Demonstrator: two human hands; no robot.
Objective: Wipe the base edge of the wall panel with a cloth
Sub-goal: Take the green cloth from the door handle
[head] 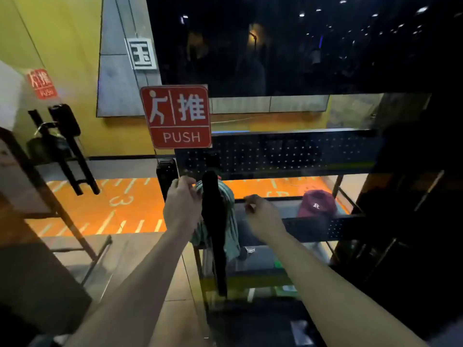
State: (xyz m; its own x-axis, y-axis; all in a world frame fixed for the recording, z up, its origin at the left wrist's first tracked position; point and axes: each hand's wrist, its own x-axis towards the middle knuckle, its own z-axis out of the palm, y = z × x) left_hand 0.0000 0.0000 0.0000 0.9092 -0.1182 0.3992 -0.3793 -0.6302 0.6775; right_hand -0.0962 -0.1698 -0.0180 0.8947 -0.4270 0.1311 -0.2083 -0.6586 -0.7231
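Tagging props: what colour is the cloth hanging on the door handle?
Pale teal-green cloth, draped over the black door handle; the head view shows it best.

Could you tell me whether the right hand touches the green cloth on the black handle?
Apart: the head view shows a gap between the right hand and the green cloth.

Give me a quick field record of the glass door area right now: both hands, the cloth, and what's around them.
cloth: teal-green fabric cloth, draped on the black vertical door handle
left hand: left hand at the cloth's top edge; grip unclear
right hand: right hand right of the cloth, fingers loosely curled, holding nothing
sign: red square PUSH sign above the handle
behind glass: maroon cap on a black perforated shelf
wiping: not yet begun
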